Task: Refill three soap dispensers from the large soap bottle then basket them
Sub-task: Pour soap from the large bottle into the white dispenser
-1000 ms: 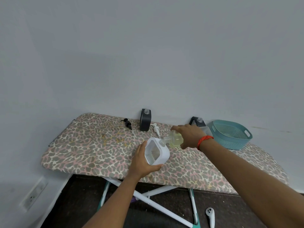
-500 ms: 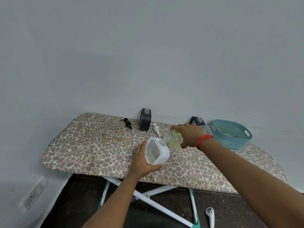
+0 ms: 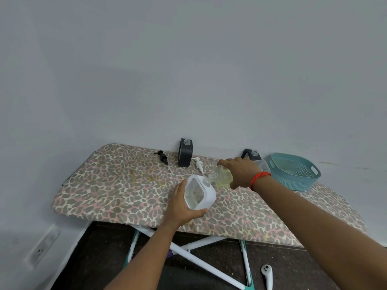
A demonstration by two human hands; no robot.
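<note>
Left hand (image 3: 180, 206) wraps white dispenser (image 3: 206, 198), tilted, mid-board (image 3: 125, 185); clear window shows pale liquid, probably part full. Right hand (image 3: 240, 172) grips yellowish bottle (image 3: 223, 176) at dispenser's 1 o'clock, neck at its mouth. Teal basket (image 3: 294, 174) at 3 o'clock.

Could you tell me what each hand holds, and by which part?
The left hand grips the white square plastic dispenser by its side; the right hand grips the clear yellowish soap bottle round its body.
</note>
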